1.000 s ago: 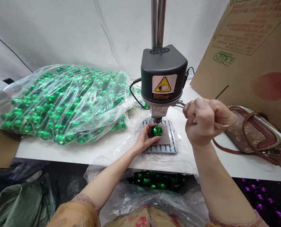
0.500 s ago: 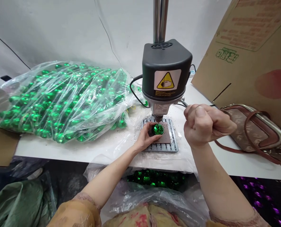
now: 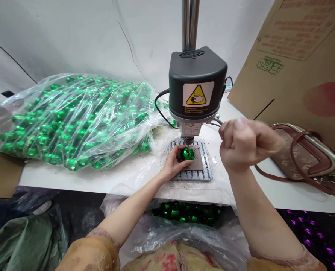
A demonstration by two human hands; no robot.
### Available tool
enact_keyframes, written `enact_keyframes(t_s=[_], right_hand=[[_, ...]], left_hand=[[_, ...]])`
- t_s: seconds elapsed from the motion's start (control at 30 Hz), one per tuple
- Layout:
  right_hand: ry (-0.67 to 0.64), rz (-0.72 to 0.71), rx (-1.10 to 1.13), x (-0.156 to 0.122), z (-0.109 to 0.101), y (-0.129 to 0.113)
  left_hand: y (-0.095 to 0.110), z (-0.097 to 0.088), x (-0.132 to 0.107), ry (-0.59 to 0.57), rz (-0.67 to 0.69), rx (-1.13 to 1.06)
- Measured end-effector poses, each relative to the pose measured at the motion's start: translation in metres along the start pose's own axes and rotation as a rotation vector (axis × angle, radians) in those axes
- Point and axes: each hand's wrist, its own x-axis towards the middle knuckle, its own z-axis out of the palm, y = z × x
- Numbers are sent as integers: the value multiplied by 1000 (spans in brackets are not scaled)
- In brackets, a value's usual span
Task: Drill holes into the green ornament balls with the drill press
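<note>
A shiny green faceted ball [image 3: 189, 153] rests on the brown board [image 3: 197, 164] over the slotted metal base of a drill press [image 3: 198, 81]. My left hand [image 3: 175, 162] has its thumb and fingers closed around the ball's left side. The bit comes down from the chuck [image 3: 188, 140] to the top of the ball; how deep it sits I cannot make out. My right hand [image 3: 244, 145] is a fist, slightly blurred, at the end of the press's feed lever [image 3: 218, 121]; the grip inside it is hidden.
A clear plastic bag [image 3: 79, 124] of many green balls lies on the left of the white table. More green balls [image 3: 184, 212] are in plastic at my lap. A handbag [image 3: 308, 154] and a cardboard box [image 3: 302, 64] stand at right. Purple balls [image 3: 308, 231] lie below.
My right fist has shifted slightly upward and is more blurred. The left hand and the green ball have stayed in place under the drill.
</note>
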Motion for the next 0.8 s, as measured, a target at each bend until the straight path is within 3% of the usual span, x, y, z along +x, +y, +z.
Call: enact_keyframes(t_s=[0.1,0.17,0.2,0.23,0.3,0.37,0.43,0.53,0.67,0.73,0.8], right_hand=[[45,93,133,25,12,-12],[-5,153,129,37,17,-16],[-21,167,125,41,18,-17],[-31,171,123,43,18,-17],[-31,169,123,42,17,-17],[-27,162,123,40,15,-16],[-18,152,119,39,15,-16],[-6,133,118,38,17,-16],[14,135,129,40,19,-16],[16,145,135,40,20,-16],[8,156,139,40,20,-17]], left_hand=[[12,3,-8,117,23,136],[23,4,-29,189,92,332],[28,3,-44,172,154,443],[33,2,-62,88,241,541],[39,-2,-101,-220,445,756],[40,-9,-130,-452,575,960],[38,-20,-137,-507,613,1014],[35,-39,-94,-359,452,937],[26,-54,24,-53,-132,865],[17,-55,78,12,-199,817],[6,-54,116,68,-211,747]])
